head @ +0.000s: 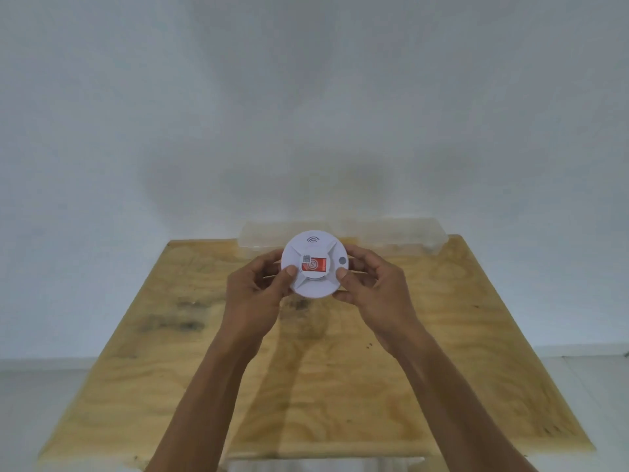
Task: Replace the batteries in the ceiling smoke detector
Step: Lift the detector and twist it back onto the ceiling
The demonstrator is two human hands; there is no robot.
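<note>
Smoke detector: light, rigid, smooth plastic | left hand and right hand clasp opposite rims, thumbs on face | grip rim, likely slippery.

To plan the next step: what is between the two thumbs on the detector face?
In the head view, a red label lies on the smoke detector, between the left hand and right hand thumbs.

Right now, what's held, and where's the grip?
The white smoke detector, by its rim: left hand on its left edge, right hand on its right, thumbs on its face.
</note>
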